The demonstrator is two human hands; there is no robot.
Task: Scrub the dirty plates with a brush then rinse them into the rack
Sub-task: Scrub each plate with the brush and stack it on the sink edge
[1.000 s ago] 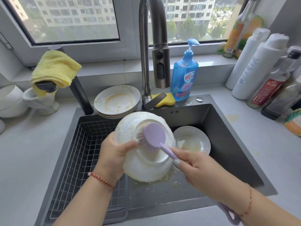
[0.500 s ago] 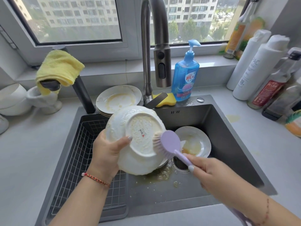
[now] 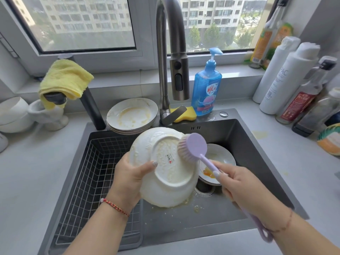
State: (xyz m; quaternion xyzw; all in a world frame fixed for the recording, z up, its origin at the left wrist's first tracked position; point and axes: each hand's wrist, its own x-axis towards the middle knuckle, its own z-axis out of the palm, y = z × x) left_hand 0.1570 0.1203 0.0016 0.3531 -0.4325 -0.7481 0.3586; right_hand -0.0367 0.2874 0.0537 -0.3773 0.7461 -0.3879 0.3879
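One plate, bottom up over the sink, is gripped by the left hand; the right hand grips one brush touching it. One more plate lies in the sink, a stack behind it.

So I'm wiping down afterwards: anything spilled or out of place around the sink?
Yes. Yellowish food bits lie on the sink floor below the held plate, near the drain. A yellow stain marks the counter right of the sink. Foam sits beside the soap bottle.
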